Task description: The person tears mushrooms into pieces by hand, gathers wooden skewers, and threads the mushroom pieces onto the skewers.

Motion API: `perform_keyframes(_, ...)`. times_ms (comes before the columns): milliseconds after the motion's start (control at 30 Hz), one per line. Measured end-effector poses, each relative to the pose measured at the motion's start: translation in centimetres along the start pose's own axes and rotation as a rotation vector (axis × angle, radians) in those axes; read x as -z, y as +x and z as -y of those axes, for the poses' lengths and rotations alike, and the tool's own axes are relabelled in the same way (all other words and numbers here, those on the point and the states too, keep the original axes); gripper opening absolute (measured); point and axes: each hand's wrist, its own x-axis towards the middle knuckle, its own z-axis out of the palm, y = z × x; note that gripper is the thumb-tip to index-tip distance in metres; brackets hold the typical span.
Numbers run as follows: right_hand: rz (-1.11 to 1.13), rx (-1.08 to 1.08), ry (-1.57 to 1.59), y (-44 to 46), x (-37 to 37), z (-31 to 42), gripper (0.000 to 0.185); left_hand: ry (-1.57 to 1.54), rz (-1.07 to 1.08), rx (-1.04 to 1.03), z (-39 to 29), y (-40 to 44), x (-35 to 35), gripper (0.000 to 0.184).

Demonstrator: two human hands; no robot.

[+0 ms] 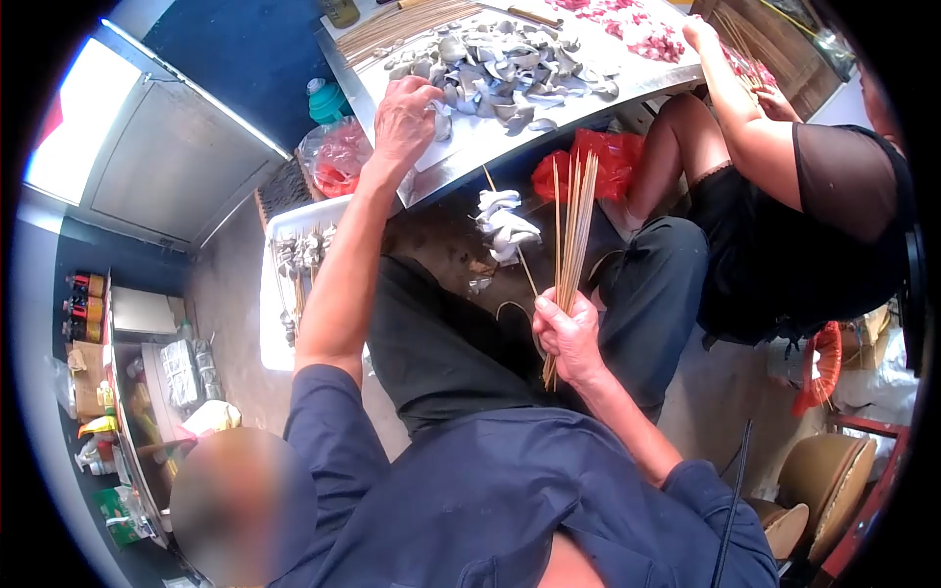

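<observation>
My right hand (pixel 570 338) is closed around a bundle of bamboo skewers (pixel 576 225) above my lap. From the same fist a separate skewer leans left, with several curled grey-white slices (pixel 507 225) threaded on it. My left hand (pixel 405 120) reaches to the table's near left corner, fingers bent and pinched on a grey-white slice (pixel 443 125); the fingertips are partly hidden. Beside it spreads a heap of similar slices (pixel 510 69), whose exact kind I cannot make out, on the white tabletop (pixel 627 83).
Loose skewers (pixel 402 34) lie at the table's back left. A white tray (pixel 277 351) of filled skewers stands low on my left. At right, a co-worker (pixel 814 196) holds skewers near red meat pieces (pixel 652 39). Red plastic bags (pixel 603 162) hang under the table edge.
</observation>
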Motion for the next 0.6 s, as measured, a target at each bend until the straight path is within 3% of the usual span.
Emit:
perform_keyframes(167, 0.004, -0.006, 0.003, -0.1, 0.4, 0.0, 0.009, 0.113, 0.216, -0.090, 0.8, 0.7, 0.0, 0.015)
perform_keyframes(300, 0.009, -0.012, 0.010, 0.1, 0.4, 0.0, 0.009, 0.152, 0.237, -0.157, 1.2, 0.9, 0.5, 0.011)
perform_keyframes(433, 0.013, -0.011, 0.008, 0.1, 0.4, -0.1, 0.009, 0.135, 0.115, -0.040, 0.6, 0.7, 1.9, 0.009)
perform_keyframes(500, 0.016, -0.015, 0.004, 0.1, 0.3, -0.3, 0.009, -0.061, 0.071, 0.195, 0.2, 0.3, 2.5, 0.011)
perform_keyframes(600, 0.026, -0.023, -0.008, 0.2, 0.0, -0.3, 0.010, -0.301, 0.094, 0.390, -1.0, -0.2, 3.4, 0.011)
